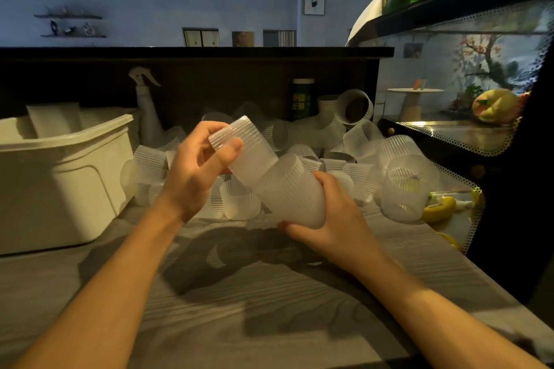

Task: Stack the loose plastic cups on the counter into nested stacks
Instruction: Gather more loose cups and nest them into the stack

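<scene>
My left hand [198,168] grips a ribbed translucent plastic cup [245,150], tilted, thumb across its upper end. My right hand [335,219] holds a second ribbed cup [290,189] from below, its closed base toward me. The lower end of the left cup sits in the mouth of the right cup. Both are held above the wood-grain counter [239,293]. Behind them lies a heap of several loose cups [359,153], some upright, some on their sides.
A white plastic bin [60,177] stands at the left. A spray bottle [147,105] and a dark can [302,99] stand at the back wall. A black display case [479,141] borders the right side, with a yellow object [440,210] by its base.
</scene>
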A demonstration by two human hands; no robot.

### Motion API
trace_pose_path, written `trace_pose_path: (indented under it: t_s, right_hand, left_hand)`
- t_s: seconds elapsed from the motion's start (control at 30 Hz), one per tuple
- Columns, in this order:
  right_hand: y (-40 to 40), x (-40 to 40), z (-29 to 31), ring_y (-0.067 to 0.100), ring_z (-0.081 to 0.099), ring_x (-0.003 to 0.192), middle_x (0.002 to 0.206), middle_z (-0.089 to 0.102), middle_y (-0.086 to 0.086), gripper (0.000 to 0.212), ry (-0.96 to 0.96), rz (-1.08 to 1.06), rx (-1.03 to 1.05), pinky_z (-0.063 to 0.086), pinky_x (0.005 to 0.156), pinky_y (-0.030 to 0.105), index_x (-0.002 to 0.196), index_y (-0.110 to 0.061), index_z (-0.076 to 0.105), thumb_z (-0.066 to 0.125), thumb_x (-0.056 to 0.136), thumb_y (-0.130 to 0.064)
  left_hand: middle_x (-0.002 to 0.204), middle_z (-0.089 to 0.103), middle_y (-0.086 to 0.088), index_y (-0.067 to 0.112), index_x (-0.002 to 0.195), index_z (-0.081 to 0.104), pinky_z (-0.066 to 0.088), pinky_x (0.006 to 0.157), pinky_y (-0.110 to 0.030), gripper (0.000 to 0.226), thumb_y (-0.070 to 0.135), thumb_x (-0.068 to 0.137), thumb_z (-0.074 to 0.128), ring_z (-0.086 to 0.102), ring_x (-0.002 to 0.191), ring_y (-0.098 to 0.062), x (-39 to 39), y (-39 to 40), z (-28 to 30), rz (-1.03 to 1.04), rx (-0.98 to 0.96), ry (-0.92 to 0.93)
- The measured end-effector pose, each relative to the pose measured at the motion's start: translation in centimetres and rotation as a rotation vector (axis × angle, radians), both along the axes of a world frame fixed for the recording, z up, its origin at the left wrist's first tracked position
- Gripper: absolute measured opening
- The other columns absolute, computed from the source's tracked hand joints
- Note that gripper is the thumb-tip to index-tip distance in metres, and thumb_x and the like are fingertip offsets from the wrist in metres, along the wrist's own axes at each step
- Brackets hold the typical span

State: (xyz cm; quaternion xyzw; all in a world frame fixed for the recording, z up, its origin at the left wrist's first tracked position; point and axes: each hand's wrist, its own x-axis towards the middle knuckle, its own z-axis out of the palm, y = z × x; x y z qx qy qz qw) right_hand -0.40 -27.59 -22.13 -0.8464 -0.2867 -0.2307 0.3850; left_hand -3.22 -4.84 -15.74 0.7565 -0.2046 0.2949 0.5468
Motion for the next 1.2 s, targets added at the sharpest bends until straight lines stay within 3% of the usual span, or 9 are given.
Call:
trace_pose_path:
  t_s: [0.13, 0.3, 0.43, 0.57, 0.63, 0.8, 1.0, 1.1, 1.2]
  right_hand:
    - [0.1, -0.1, 0.0, 0.009, 0.047, 0.111, 0.125, 0.041, -0.013, 0.09, -0.035, -0.011, -0.053, 0.053, 0.087, 0.042, 0.138, -0.03, 0.031, 0.077, 0.066, -0.059]
    - [0.2, 0.0, -0.2, 0.009, 0.047, 0.107, 0.126, 0.042, -0.009, 0.09, -0.118, -0.034, -0.148, 0.053, 0.082, 0.037, 0.137, -0.032, 0.028, 0.074, 0.066, -0.061]
    - [0.4, 0.0, -0.3, 0.006, 0.042, 0.104, 0.126, 0.042, -0.006, 0.089, -0.164, -0.031, -0.194, 0.044, 0.079, 0.026, 0.135, -0.032, 0.025, 0.079, 0.068, -0.055]
    - [0.4, -0.1, -0.4, 0.008, 0.045, 0.106, 0.127, 0.042, -0.006, 0.089, -0.14, -0.022, -0.164, 0.049, 0.082, 0.03, 0.137, -0.029, 0.028, 0.079, 0.068, -0.053]
    - [0.2, -0.1, -0.3, 0.009, 0.046, 0.108, 0.126, 0.042, -0.009, 0.089, -0.108, -0.023, -0.119, 0.051, 0.083, 0.035, 0.138, -0.03, 0.029, 0.079, 0.067, -0.054]
    - [0.1, 0.1, -0.4, 0.009, 0.048, 0.106, 0.124, 0.042, -0.013, 0.089, -0.064, -0.046, -0.053, 0.053, 0.083, 0.042, 0.136, -0.032, 0.03, 0.078, 0.066, -0.058]
    - [0.2, 0.3, -0.4, 0.009, 0.049, 0.106, 0.122, 0.04, -0.015, 0.09, -0.035, -0.054, -0.037, 0.053, 0.085, 0.044, 0.137, -0.032, 0.031, 0.074, 0.065, -0.063]
    - [0.2, 0.3, -0.4, 0.009, 0.048, 0.105, 0.12, 0.04, -0.016, 0.088, -0.036, -0.057, -0.025, 0.053, 0.084, 0.044, 0.135, -0.033, 0.031, 0.072, 0.064, -0.065]
    - [0.2, 0.2, -0.3, 0.008, 0.048, 0.105, 0.121, 0.04, -0.016, 0.087, -0.033, -0.065, -0.022, 0.052, 0.084, 0.044, 0.135, -0.033, 0.031, 0.073, 0.065, -0.063]
  left_hand:
    - [0.106, 0.06, 0.016, 0.035, 0.122, 0.056, 0.055, 0.077, -0.023, 0.043, 0.049, 0.083, 0.052, 0.059, 0.098, -0.005, 0.1, -0.1, -0.3, -0.026, 0.207, 0.115]
    - [0.122, 0.03, 0.043, 0.057, 0.142, 0.025, 0.034, 0.084, -0.01, 0.06, 0.049, 0.085, 0.043, 0.034, 0.108, 0.027, -0.3, -1.7, -0.6, 0.026, 0.452, 0.143]
    - [0.127, 0.029, 0.041, 0.059, 0.147, 0.012, 0.03, 0.087, -0.013, 0.068, 0.069, 0.083, 0.033, 0.034, 0.112, 0.016, -0.3, -2.9, -1.1, -0.022, 0.44, 0.242]
    - [0.145, 0.024, 0.029, 0.055, 0.149, 0.011, 0.024, 0.102, -0.024, 0.093, 0.095, 0.066, 0.024, 0.023, 0.134, 0.004, -0.5, -4.1, -1.4, -0.07, 0.361, 0.215]
    - [0.148, 0.034, 0.018, 0.043, 0.151, 0.023, 0.031, 0.103, -0.025, 0.09, 0.09, 0.074, 0.025, 0.032, 0.136, -0.002, -0.2, -3.7, -1.0, 0.058, 0.313, 0.056]
    - [0.131, 0.053, -0.002, 0.022, 0.14, 0.043, 0.04, 0.095, -0.033, 0.065, 0.062, 0.089, 0.043, 0.048, 0.122, -0.02, 0.8, 0.8, -0.1, 0.73, 0.081, -0.19]
    - [0.162, 0.014, -0.013, 0.019, 0.156, 0.004, 0.02, 0.117, -0.054, 0.114, 0.073, 0.074, 0.063, 0.013, 0.147, -0.034, 2.0, 4.8, -2.1, 0.976, 0.302, 0.376]
    - [0.154, 0.034, -0.014, 0.016, 0.152, 0.022, 0.033, 0.11, -0.056, 0.108, 0.072, 0.072, 0.067, 0.03, 0.14, -0.037, 3.1, 5.5, -3.7, 0.978, 0.417, 0.425]
    - [0.138, 0.052, -0.011, 0.019, 0.142, 0.038, 0.045, 0.099, -0.052, 0.091, 0.068, 0.072, 0.069, 0.048, 0.124, -0.034, 3.7, 5.7, -4.3, 0.956, 0.343, 0.342]
